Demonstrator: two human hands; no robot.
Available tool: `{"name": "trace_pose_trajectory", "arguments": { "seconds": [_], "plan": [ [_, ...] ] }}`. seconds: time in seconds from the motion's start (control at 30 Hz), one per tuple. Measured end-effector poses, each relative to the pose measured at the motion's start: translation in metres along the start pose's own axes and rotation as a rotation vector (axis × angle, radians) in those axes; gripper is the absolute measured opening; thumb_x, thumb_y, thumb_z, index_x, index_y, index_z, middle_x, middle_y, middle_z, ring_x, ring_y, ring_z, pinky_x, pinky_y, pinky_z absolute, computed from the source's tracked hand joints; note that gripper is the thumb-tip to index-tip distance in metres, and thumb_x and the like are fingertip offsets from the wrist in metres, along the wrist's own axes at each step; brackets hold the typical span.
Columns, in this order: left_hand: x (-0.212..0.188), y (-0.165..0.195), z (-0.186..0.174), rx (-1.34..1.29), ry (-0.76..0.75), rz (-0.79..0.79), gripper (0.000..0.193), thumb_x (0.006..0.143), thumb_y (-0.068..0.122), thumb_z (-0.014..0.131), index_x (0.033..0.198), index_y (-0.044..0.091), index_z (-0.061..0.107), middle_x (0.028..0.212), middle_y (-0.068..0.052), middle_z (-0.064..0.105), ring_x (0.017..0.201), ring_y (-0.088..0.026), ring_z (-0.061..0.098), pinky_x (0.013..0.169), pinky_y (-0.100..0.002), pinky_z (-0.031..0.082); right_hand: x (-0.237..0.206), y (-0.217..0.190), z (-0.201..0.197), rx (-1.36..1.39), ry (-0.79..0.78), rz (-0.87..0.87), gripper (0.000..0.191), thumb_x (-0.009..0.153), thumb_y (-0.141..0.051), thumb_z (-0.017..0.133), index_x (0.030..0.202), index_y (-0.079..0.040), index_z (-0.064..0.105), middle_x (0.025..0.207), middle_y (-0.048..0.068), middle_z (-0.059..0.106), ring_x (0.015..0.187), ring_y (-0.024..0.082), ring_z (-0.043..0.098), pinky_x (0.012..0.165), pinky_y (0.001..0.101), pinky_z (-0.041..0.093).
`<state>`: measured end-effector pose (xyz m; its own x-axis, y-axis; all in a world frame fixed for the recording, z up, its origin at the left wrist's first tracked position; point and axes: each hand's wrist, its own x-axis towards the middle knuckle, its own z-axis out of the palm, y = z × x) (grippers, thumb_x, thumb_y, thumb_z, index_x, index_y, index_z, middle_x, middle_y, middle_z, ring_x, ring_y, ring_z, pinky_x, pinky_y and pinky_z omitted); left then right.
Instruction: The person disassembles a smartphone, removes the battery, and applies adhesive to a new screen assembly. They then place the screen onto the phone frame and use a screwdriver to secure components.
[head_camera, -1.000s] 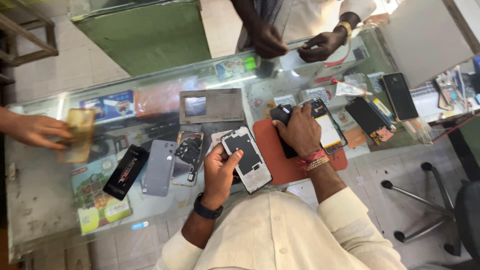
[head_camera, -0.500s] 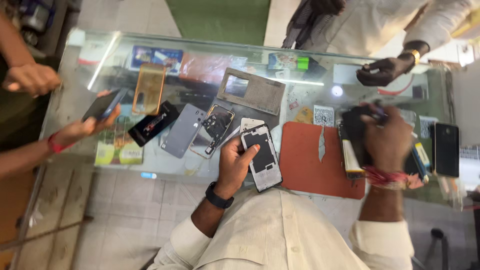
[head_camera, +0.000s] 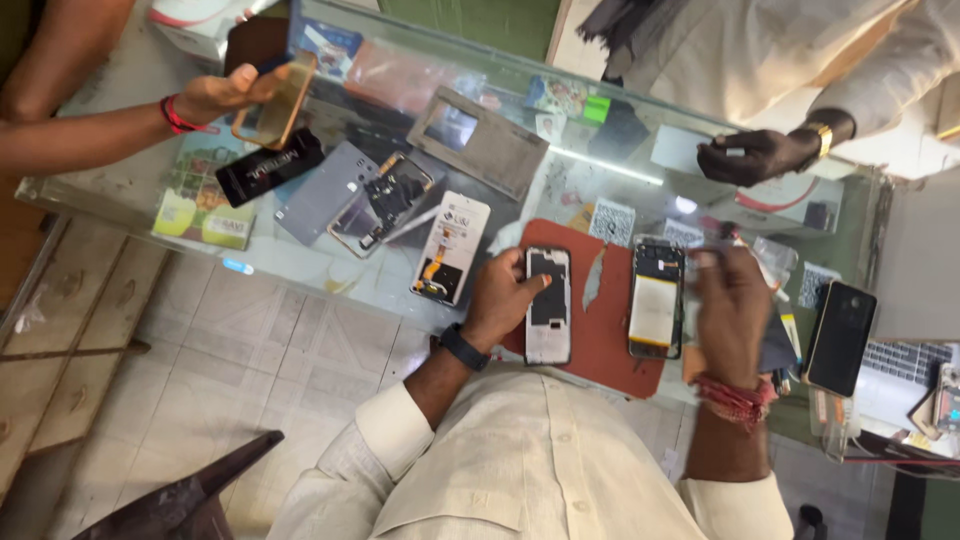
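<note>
While your left hand (head_camera: 505, 295) presses down on the opened phone (head_camera: 548, 305) on the red mat (head_camera: 610, 335), your right hand (head_camera: 730, 305), fingers curled, hovers blurred beside the exposed phone body (head_camera: 655, 310); reassembly remains, parts scattered across the tabletop (head_camera: 130, 185).

- Bright, even daylight; shadows are soft.
- White glare streaks the glass counter (head_camera: 640, 170) at far centre.
- The right hand (head_camera: 735, 305) is motion-blurred.
- Edges bend from wide-angle distortion.
</note>
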<state>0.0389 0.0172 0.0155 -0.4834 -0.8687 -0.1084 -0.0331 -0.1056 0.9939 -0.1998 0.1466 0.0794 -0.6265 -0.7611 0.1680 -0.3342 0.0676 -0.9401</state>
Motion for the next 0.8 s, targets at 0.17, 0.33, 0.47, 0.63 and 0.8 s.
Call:
{"name": "trace_pose_trajectory", "arguments": {
  "seconds": [0.17,0.33,0.47,0.63,0.8],
  "plan": [
    [-0.002,0.001,0.014,0.350,0.044,-0.044,0.024,0.087,0.014,0.080,0.086,-0.006,0.066,0.070,-0.014,0.071,0.061,-0.018,0.066,0.056,-0.034,0.051,-0.040,-0.071,0.008,0.684,-0.213,-0.499,0.015,0.104,-0.017,0.065,0.106,-0.002,0.068,0.092,0.006,0.061,0.083,0.014,0.059,0.080,0.0325,0.053],
    [-0.001,0.006,0.015,0.300,-0.027,-0.028,0.022,0.091,0.019,0.074,0.083,-0.001,0.071,0.062,-0.009,0.067,0.055,-0.017,0.063,0.050,-0.035,0.047,-0.042,-0.076,0.028,0.395,-0.229,-0.177,0.010,0.102,-0.001,0.063,0.110,0.004,0.066,0.094,0.012,0.072,0.087,0.017,0.072,0.081,0.0305,0.060],
    [0.001,0.004,0.003,0.287,-0.098,-0.167,0.021,0.092,0.016,0.072,0.083,-0.003,0.070,0.060,-0.007,0.066,0.048,-0.015,0.064,0.044,-0.032,0.049,-0.042,-0.036,0.096,0.311,-0.211,-0.096,0.015,0.096,0.000,0.071,0.109,0.006,0.069,0.100,0.012,0.074,0.092,0.013,0.072,0.082,0.0259,0.059],
    [0.011,0.002,-0.008,0.199,-0.165,-0.207,0.021,0.094,0.012,0.071,0.084,-0.005,0.067,0.065,-0.009,0.066,0.048,-0.012,0.063,0.039,-0.030,0.051,-0.041,-0.002,0.124,0.205,-0.200,0.073,0.015,0.092,-0.002,0.075,0.106,0.004,0.071,0.097,0.008,0.076,0.087,0.010,0.073,0.078,0.0240,0.060],
    [0.017,0.000,-0.008,0.087,-0.209,-0.290,0.012,0.094,0.010,0.066,0.093,-0.002,0.069,0.067,-0.006,0.070,0.048,-0.011,0.063,0.039,-0.029,0.049,-0.031,0.010,0.138,0.209,-0.110,0.028,0.011,0.092,0.000,0.076,0.100,0.004,0.071,0.095,0.007,0.074,0.086,0.009,0.069,0.076,0.0232,0.058]
  ]
}}
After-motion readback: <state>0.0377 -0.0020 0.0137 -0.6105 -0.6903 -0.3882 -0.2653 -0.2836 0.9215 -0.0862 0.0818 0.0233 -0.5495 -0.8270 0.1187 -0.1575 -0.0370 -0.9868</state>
